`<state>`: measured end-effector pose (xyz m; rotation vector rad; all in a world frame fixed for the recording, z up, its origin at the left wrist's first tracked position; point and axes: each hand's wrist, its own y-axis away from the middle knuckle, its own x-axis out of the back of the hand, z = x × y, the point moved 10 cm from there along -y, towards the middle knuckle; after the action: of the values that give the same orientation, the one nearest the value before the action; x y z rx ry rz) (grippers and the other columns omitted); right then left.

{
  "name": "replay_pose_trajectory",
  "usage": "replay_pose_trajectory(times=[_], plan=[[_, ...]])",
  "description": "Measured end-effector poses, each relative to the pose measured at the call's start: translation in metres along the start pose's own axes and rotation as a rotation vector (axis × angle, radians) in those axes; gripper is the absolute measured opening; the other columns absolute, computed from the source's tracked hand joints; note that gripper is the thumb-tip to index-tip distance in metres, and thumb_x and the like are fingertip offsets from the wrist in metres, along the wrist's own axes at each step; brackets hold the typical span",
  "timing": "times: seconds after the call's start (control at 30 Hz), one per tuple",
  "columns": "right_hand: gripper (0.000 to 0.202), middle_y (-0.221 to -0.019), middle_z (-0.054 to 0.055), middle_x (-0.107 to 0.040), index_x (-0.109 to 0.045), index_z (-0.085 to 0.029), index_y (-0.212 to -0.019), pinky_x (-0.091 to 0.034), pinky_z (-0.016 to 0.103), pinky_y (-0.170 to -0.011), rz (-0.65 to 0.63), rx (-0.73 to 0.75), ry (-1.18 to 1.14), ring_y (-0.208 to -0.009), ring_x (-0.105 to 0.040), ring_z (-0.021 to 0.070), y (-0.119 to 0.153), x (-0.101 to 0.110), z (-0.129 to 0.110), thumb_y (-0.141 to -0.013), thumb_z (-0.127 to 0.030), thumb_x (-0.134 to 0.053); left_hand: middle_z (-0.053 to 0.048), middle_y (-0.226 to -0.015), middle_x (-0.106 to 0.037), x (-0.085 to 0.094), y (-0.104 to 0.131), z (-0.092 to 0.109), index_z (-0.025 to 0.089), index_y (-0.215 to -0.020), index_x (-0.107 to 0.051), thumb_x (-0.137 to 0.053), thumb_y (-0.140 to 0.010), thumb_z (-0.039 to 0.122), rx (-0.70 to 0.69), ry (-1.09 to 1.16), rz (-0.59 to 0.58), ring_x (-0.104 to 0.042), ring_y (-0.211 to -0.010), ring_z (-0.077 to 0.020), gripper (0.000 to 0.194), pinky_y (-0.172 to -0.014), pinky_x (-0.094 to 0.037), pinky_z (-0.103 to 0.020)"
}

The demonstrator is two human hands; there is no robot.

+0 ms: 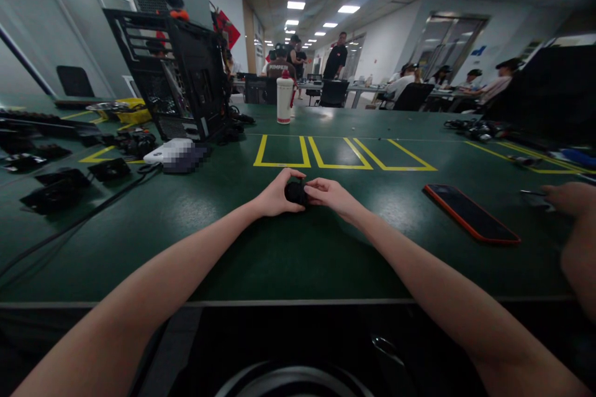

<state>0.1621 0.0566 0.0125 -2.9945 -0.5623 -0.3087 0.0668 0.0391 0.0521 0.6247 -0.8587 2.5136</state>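
Note:
A small, round black object (pixel 295 193) is in front of me, just above the green table. The thumb and fingers of my left hand (pixel 278 193) curl round its left side and grip it. My right hand (pixel 331 193) meets it from the right, with thumb and fingertips pinched together at its edge. What exactly the object is, I cannot make out, and my fingers hide part of it.
A phone (pixel 471 213) with an orange edge lies to the right, near another person's hand (pixel 570 198). Yellow tape outlines (pixel 342 167) mark the green table (pixel 279 260). An opened computer case (pixel 186 74), a white bottle (pixel 284 99) and black parts (pixel 60 189) stand further off.

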Motion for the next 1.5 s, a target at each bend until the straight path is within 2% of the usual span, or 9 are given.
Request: replay_pose_trajectory(times=[0.2, 0.4, 0.53, 0.77, 0.9, 1.03, 1.2, 1.37, 1.5], plan=[[0.022, -0.086, 0.002, -0.056, -0.055, -0.019, -0.089, -0.048, 0.03, -0.07, 0.102, 0.119, 0.009, -0.076, -0.056, 0.013, 0.003, 0.001, -0.016, -0.073, -0.034, -0.058, -0.01, -0.112, -0.046, -0.001, 0.0, 0.001, 0.017, -0.109, -0.041, -0.073, -0.055, 0.017, -0.008, 0.005, -0.014, -0.05, -0.098, -0.0234, 0.063, -0.087, -0.039, -0.041], [0.023, -0.091, 0.003, -0.057, -0.055, -0.019, -0.091, -0.046, 0.034, -0.078, 0.034, 0.192, 0.107, -0.085, -0.056, 0.0152, 0.012, -0.003, -0.03, -0.07, -0.029, -0.061, -0.009, -0.109, -0.048, -0.001, 0.0, -0.001, 0.017, -0.108, -0.043, -0.073, -0.053, 0.015, -0.016, 0.013, 0.004, -0.051, -0.097, -0.0227, 0.062, -0.087, -0.038, -0.041], [0.037, -0.095, 0.005, -0.058, -0.055, -0.017, -0.096, -0.047, 0.037, -0.08, -0.029, 0.124, 0.114, -0.088, -0.056, 0.017, 0.012, -0.006, -0.018, -0.062, -0.022, -0.07, -0.009, -0.109, -0.048, 0.0, 0.0, -0.002, 0.018, -0.108, -0.043, -0.072, -0.053, 0.016, -0.01, 0.018, 0.017, -0.051, -0.096, -0.0229, 0.062, -0.087, -0.038, -0.042], [0.029, -0.083, 0.007, -0.061, -0.061, -0.015, -0.085, -0.048, 0.036, -0.073, -0.061, -0.057, 0.071, -0.072, -0.058, 0.0163, 0.003, -0.008, 0.006, -0.074, -0.042, -0.056, -0.009, -0.111, -0.046, 0.0, 0.001, 0.001, 0.018, -0.109, -0.043, -0.072, -0.054, 0.016, -0.009, -0.006, 0.003, -0.05, -0.097, -0.023, 0.062, -0.086, -0.039, -0.04], [0.03, -0.094, 0.007, -0.06, -0.057, -0.016, -0.095, -0.045, 0.035, -0.08, 0.027, 0.032, 0.037, -0.084, -0.057, 0.0163, 0.002, -0.003, -0.007, -0.07, -0.033, -0.062, -0.009, -0.11, -0.047, 0.0, 0.001, -0.001, 0.018, -0.108, -0.043, -0.072, -0.054, 0.016, -0.001, 0.004, 0.015, -0.05, -0.097, -0.0231, 0.062, -0.086, -0.039, -0.04], [0.027, -0.087, 0.002, -0.059, -0.054, -0.02, -0.093, -0.047, 0.034, -0.078, 0.066, 0.139, 0.051, -0.083, -0.057, 0.0155, 0.004, -0.001, -0.018, -0.07, -0.033, -0.062, -0.009, -0.11, -0.048, 0.0, 0.001, 0.001, 0.017, -0.107, -0.042, -0.073, -0.053, 0.016, -0.017, 0.018, 0.02, -0.05, -0.098, -0.0233, 0.062, -0.086, -0.039, -0.04], [0.021, -0.081, 0.003, -0.059, -0.055, -0.019, -0.085, -0.05, 0.034, -0.074, 0.031, 0.055, 0.01, -0.079, -0.058, 0.0158, 0.006, -0.005, -0.01, -0.076, -0.038, -0.055, -0.009, -0.11, -0.047, 0.001, 0.001, 0.004, 0.016, -0.107, -0.043, -0.073, -0.053, 0.016, -0.024, -0.019, 0.022, -0.049, -0.1, -0.0242, 0.062, -0.086, -0.039, -0.041], [0.024, -0.095, 0.006, -0.058, -0.057, -0.015, -0.092, -0.049, 0.033, -0.082, -0.047, -0.101, -0.089, -0.086, -0.058, 0.0152, 0.009, -0.011, -0.001, -0.072, -0.026, -0.062, -0.008, -0.11, -0.045, 0.001, 0.002, 0.003, 0.017, -0.108, -0.042, -0.073, -0.052, 0.016, -0.028, -0.039, 0.023, -0.048, -0.099, -0.0242, 0.064, -0.086, -0.039, -0.041], [0.026, -0.092, 0.006, -0.058, -0.055, -0.016, -0.095, -0.05, 0.033, -0.081, -0.018, -0.138, -0.13, -0.082, -0.059, 0.0144, 0.008, -0.008, 0.004, -0.072, -0.026, -0.062, -0.008, -0.11, -0.045, 0.001, 0.002, 0.001, 0.018, -0.109, -0.041, -0.073, -0.053, 0.016, -0.035, -0.042, 0.03, -0.048, -0.099, -0.0239, 0.064, -0.086, -0.039, -0.041]])
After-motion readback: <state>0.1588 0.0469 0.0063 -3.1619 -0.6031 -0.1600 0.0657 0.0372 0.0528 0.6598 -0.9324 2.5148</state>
